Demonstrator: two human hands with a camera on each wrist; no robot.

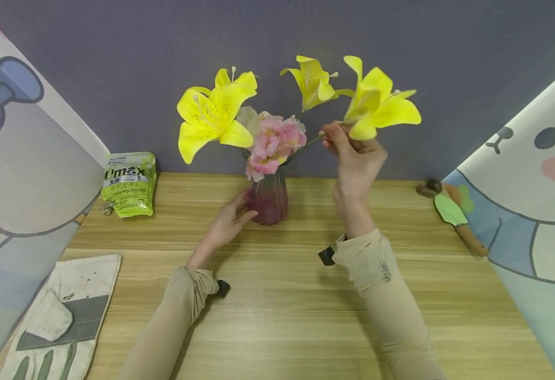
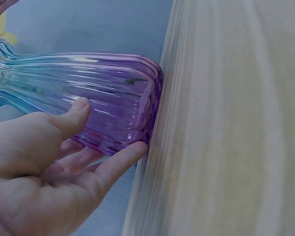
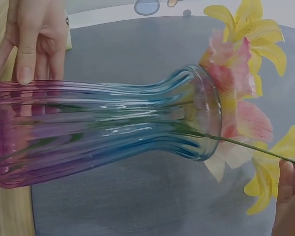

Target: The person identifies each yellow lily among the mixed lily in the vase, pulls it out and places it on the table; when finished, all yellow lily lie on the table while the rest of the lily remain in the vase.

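Pale wood-grained tabletop (image 1: 282, 322) spreads from the near side to a blue-grey upright panel (image 1: 239, 31) at the far side. On its near left lies a white and grey fabric glove (image 1: 78, 311). At the far middle, a spray of two yellow lily blooms (image 1: 377, 108) leans out to the right, while a pair of speckled yellow lilies (image 1: 213, 113) opens to the left beside pink and white ruffled flowers (image 1: 275, 140).

Beneath them stands a ribbed glass vase (image 1: 269, 206), violet at its base and blue toward the flared mouth. The left hand (image 1: 230, 220) holds its lower left side, thumb in front, fingers behind. Well apart and higher, the right hand (image 1: 355, 161) pinches the spray's slim green stem (image 3: 258, 149).

That stem's slant seems the relation that matters most: its long axis runs down and left from the right hand, the hand nearer the mouth, and passes inside the rim; I cannot tell where its lower end sits.

Far left is a green and white printed bag (image 1: 130, 190); far right, a green-bladed, wooden-handled trowel (image 1: 460, 227) and small dark brown lumps (image 1: 427, 190).
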